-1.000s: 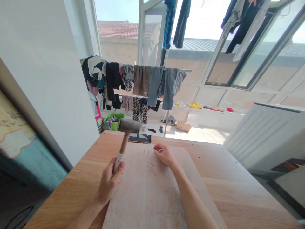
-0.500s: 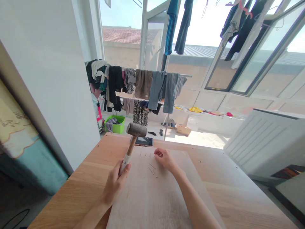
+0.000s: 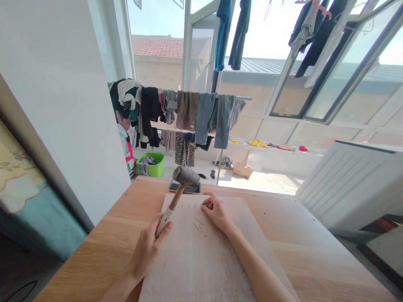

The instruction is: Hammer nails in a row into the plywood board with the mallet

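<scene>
Clearly, the mallet point(image 3: 177, 197) extends up and forward from the left grip point(image 3: 151, 240).

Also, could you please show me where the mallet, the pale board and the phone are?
Mallet point(image 3: 176, 197): head view, brown part of handle.
Pale board point(image 3: 197, 264): head view, bare top surface.
Phone point(image 3: 175, 186): head view, left part of screen.
</scene>
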Demonstrator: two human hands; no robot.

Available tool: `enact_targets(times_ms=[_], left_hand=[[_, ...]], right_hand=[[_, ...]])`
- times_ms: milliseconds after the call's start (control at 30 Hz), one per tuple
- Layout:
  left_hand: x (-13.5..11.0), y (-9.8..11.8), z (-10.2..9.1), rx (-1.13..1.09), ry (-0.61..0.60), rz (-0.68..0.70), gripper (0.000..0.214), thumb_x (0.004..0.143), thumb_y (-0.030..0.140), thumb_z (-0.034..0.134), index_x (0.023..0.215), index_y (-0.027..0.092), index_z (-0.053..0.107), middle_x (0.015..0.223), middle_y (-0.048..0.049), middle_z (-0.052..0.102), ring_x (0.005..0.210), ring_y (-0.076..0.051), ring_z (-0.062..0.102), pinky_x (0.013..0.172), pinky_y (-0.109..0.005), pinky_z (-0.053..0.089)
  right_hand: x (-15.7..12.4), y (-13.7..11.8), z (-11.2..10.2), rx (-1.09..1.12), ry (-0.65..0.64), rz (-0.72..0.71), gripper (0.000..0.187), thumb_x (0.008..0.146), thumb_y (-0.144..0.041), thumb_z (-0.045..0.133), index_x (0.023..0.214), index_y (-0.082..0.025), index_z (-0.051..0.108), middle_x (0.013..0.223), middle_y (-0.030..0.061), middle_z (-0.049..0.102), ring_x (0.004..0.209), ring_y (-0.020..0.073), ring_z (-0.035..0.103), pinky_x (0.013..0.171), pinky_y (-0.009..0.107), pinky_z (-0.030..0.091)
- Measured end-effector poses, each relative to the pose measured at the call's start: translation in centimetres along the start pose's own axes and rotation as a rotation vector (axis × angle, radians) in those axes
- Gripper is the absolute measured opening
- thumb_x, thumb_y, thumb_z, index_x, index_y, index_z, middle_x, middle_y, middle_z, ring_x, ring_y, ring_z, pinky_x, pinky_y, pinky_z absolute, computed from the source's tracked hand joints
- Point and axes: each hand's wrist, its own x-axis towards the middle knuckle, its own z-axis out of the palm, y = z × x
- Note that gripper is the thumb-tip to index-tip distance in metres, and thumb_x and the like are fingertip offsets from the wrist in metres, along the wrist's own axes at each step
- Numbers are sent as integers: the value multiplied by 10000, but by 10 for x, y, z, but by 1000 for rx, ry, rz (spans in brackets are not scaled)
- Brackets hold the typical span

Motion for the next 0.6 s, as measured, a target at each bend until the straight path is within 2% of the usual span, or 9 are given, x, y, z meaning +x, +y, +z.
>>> enact_targets(times_ms=[133, 267, 400, 600], left_hand=[[7, 9, -17, 211, -38, 8, 376, 972, 541, 448, 1107, 237, 622, 783, -8, 676, 772, -225, 679, 668, -257, 465], [13, 20, -26, 399, -129, 23, 309, 999, 476, 424, 1094, 268, 631, 951, -48, 746, 909, -260, 715, 732, -279, 461], [16, 24, -19, 563, -180, 21, 276, 1003, 450, 430, 1127, 290, 618, 1002, -51, 761, 956, -281, 726, 739, -295, 463], [21, 27, -7, 707, -202, 0, 288, 1016, 444, 427, 1201, 308, 600, 1065, -54, 767, 1003, -277, 731, 738, -296, 474]], right_hand=[[0, 2, 1, 11, 14, -5, 429, 771, -176, 632, 1192, -244, 582, 808, -21, 739, 662, 154, 631, 690, 285, 510], [1, 2, 2, 27, 14, -16, 454, 776, -158, 631, 1216, -244, 559, 796, -27, 736, 658, 152, 636, 686, 283, 518], [0, 1, 2, 32, 8, -21, 460, 774, -151, 626, 1219, -235, 549, 794, -29, 729, 634, 144, 628, 650, 267, 510], [0, 0, 2, 7, 16, -13, 350, 773, -179, 632, 1115, -225, 577, 763, -28, 707, 630, 155, 619, 628, 264, 486]])
